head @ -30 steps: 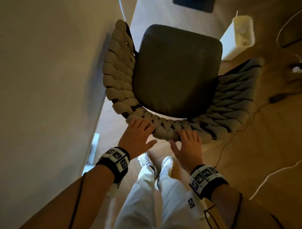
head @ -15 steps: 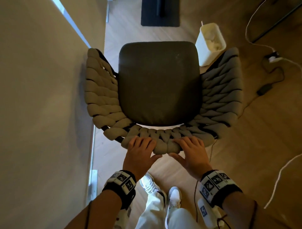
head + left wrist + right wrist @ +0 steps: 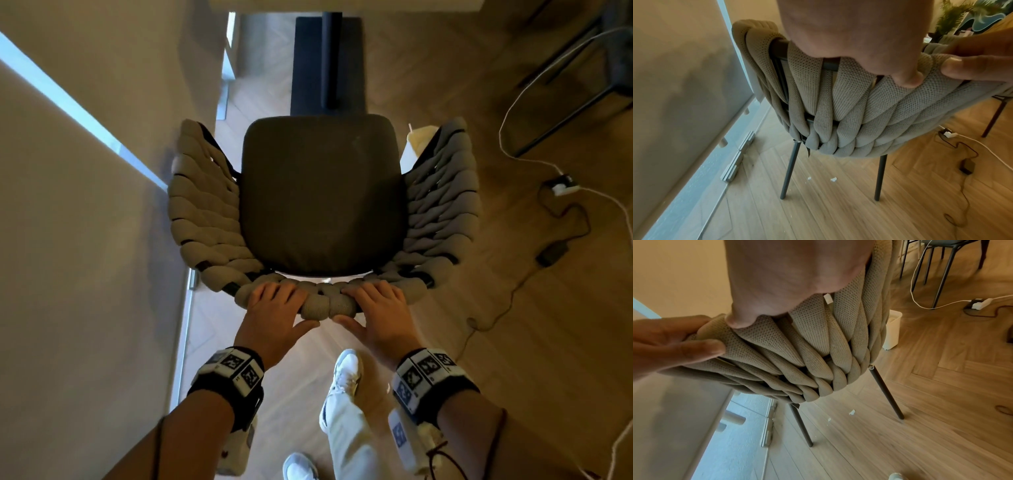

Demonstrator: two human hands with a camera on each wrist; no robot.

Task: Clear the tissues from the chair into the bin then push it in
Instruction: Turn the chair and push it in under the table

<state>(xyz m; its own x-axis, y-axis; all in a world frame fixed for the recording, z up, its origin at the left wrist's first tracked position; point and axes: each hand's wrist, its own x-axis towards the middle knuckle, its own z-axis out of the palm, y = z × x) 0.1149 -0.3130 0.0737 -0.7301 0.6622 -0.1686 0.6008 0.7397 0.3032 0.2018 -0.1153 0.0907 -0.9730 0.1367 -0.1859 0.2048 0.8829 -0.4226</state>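
The chair has a dark seat cushion (image 3: 322,192) with nothing lying on it and a woven beige backrest (image 3: 205,212). My left hand (image 3: 274,308) and right hand (image 3: 376,308) grip the top of the backrest side by side. Their fingers curl over the rim and the thumbs press on its rear face. The left wrist view shows my left thumb (image 3: 908,78) on the weave, and the right wrist view shows my right hand (image 3: 793,272) on it. The white bin (image 3: 416,144) stands on the floor, mostly hidden behind the chair's right side. It also shows beside the chair as bin (image 3: 893,331).
A black table pedestal (image 3: 329,61) stands straight ahead of the chair. A pale wall or cabinet (image 3: 85,240) runs close along the left. Cables and a power plug (image 3: 561,186) lie on the wooden floor to the right. Small white scraps (image 3: 833,179) lie under the chair.
The chair has turned to face the table pedestal squarely and moved forward. Both hands stayed on the backrest top. The bin has slipped behind the chair's right side.
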